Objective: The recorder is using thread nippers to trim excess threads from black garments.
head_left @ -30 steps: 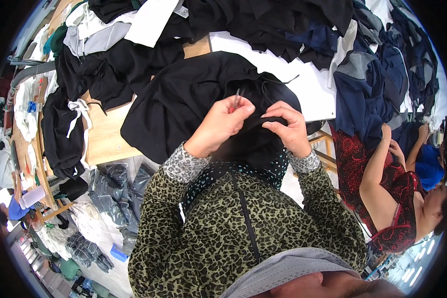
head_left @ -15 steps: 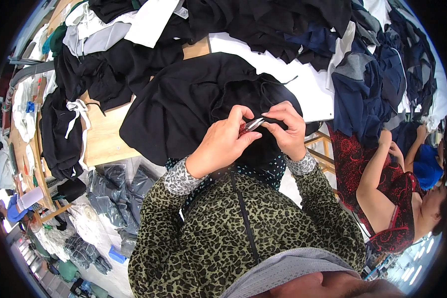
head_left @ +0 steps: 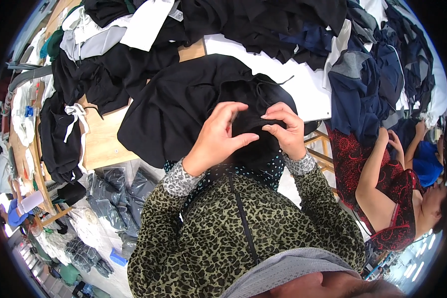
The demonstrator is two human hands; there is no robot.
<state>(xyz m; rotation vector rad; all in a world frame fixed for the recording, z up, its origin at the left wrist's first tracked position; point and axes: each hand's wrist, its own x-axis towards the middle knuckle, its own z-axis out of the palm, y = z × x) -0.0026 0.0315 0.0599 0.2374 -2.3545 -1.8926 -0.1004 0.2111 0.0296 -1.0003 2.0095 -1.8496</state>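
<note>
A black garment with a thin drawstring cord lies across my lap and the table's near edge. At its right part, my right hand pinches a fold of the black cloth between thumb and fingers. My left hand is just left of it, over the same garment, with thumb and forefinger spread wide. Nothing shows between them; the inside of that palm is partly hidden. No snips can be seen in either hand.
Black clothes are heaped at the back, beside a white board. Navy garments hang at the right, where a co-worker in red and black handles cloth. Plastic-wrapped bundles lie on the floor at left.
The small snips seen in my left hand earlier no longer show, and its thumb and forefinger have spread apart. My right hand keeps its pinch on the cloth.
</note>
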